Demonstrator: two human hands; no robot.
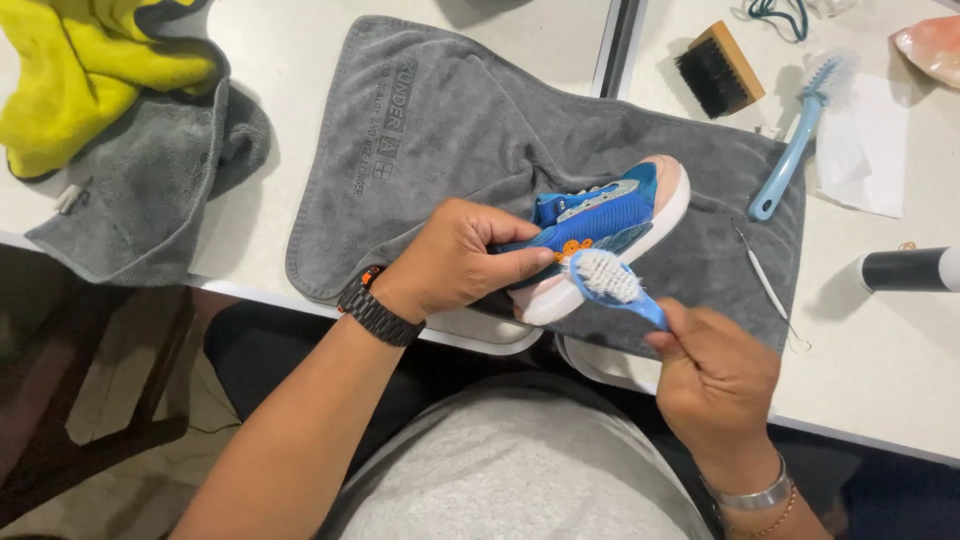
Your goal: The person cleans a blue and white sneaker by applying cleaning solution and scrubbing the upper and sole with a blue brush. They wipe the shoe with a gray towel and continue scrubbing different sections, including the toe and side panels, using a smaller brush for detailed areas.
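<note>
Small blue shoe [600, 225] held above a grey towel [440, 130], on its side, long axis running from lower left to upper right, toe toward the upper right. Left hand [455, 260] is closed around the heel end. Right hand [715, 375] grips a small blue brush [612, 280], its bristle head touching the pale sole edge.

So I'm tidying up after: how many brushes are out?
3: a small blue brush in the right hand, a wooden brush and a long blue brush on the table.
</note>
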